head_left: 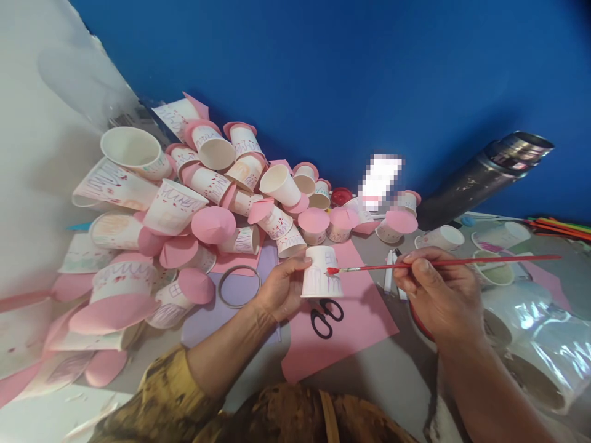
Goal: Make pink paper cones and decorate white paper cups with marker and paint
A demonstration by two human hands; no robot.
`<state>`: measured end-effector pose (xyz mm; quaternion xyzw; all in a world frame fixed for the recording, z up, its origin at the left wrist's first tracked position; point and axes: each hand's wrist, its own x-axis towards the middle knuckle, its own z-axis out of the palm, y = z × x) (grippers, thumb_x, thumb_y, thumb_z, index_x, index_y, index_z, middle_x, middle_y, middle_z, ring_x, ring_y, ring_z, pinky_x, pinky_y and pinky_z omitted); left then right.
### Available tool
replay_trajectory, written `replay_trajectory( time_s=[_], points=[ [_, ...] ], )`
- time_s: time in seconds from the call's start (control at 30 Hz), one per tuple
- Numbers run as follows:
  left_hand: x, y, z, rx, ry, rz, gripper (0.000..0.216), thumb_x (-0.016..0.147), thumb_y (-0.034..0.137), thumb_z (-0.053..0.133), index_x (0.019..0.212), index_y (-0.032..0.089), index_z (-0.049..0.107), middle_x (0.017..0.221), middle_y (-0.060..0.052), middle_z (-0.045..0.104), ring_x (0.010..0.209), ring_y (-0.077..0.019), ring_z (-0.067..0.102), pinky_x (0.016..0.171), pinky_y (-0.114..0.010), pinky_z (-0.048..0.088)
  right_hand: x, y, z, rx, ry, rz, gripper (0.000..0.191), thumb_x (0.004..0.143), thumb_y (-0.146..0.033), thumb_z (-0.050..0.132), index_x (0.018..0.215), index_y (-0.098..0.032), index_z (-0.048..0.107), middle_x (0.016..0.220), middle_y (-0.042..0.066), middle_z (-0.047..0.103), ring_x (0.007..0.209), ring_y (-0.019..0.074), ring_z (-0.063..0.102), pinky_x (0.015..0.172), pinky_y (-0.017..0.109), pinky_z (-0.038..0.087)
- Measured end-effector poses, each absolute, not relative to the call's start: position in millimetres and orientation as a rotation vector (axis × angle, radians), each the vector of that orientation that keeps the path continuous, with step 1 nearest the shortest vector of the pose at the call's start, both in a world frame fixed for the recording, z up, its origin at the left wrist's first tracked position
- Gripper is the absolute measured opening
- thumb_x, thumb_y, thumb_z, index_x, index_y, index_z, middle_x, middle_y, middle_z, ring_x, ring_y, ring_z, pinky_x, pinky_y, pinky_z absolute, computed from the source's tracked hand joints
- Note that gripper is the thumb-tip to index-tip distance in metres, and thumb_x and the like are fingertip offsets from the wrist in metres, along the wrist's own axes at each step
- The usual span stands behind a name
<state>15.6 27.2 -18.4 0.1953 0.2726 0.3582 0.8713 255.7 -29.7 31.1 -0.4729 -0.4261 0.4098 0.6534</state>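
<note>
My left hand (284,286) is closed around the left side of a white paper cup (318,283), which is held upside down over the table. Purple strokes and a small drawn window mark the cup's side. Between the fingers of my right hand (438,289) is a thin red paintbrush (462,262), held level. Its red-loaded tip touches or nearly touches the cup's side. Below the cup, black-handled scissors (327,318) lie on a pink paper sheet (355,338), their blades hidden.
A heap of decorated paper cups with pink paper tops (175,203) fills the left side. A dark flask (484,175) leans at the right by the blue wall. A tape ring (239,267) lies on purple paper (207,329). Clear plastic wrapping (545,338) sits at right.
</note>
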Motion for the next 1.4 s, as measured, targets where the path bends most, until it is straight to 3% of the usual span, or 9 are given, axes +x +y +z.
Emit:
replay_trajectory(
  time_s=[0.1,0.5,0.8,1.0,1.4],
  points=[
    [16.0,27.1,-17.4,0.408,0.585,0.741,0.043,0.078,0.029,0.074,0.116,0.011,0.067,0.107,-0.018,0.074,0.092,-0.0379,0.073,0.063,-0.05,0.063,255.2,-30.1,30.3,-1.083,-0.968,0.937,0.025,0.079,-0.045,0.091,0.08,-0.024,0.078,0.066,0.002,0.071,0.05,0.0119,0.055,0.043,0.025,0.039],
    [14.1,26.7,-21.0,0.45,0.527,0.687,0.048,0.08,0.033,0.073,0.121,0.009,0.067,0.107,-0.021,0.076,0.088,-0.0392,0.075,0.071,-0.053,0.061,255.5,-29.9,28.2,-1.087,-0.995,0.9,0.024,0.082,-0.046,0.088,0.081,-0.025,0.076,0.066,0.001,0.069,0.05,0.0123,0.054,0.043,0.026,0.04],
    [17.7,25.9,-14.3,0.417,0.555,0.74,0.048,0.074,0.028,0.075,0.118,0.009,0.07,0.109,-0.018,0.076,0.096,-0.0341,0.072,0.077,-0.044,0.058,257.3,-29.2,33.5,-1.078,-0.924,0.927,0.024,0.077,-0.044,0.092,0.079,-0.025,0.077,0.061,-0.001,0.066,0.048,0.0107,0.053,0.045,0.026,0.041],
    [17.7,27.0,-16.0,0.384,0.532,0.742,0.046,0.075,0.026,0.073,0.118,0.008,0.071,0.113,-0.019,0.076,0.096,-0.034,0.071,0.078,-0.049,0.061,259.1,-29.3,32.0,-1.057,-0.918,0.933,0.022,0.079,-0.042,0.091,0.079,-0.025,0.077,0.062,0.0,0.066,0.048,0.0103,0.053,0.045,0.026,0.041],
    [15.3,27.3,-18.7,0.366,0.513,0.747,0.045,0.075,0.026,0.073,0.116,0.008,0.072,0.116,-0.018,0.076,0.096,-0.0337,0.073,0.076,-0.048,0.063,257.2,-30.0,31.6,-1.042,-0.942,0.949,0.021,0.079,-0.041,0.091,0.079,-0.024,0.079,0.065,0.001,0.07,0.048,0.0102,0.054,0.045,0.025,0.04]
  ],
)
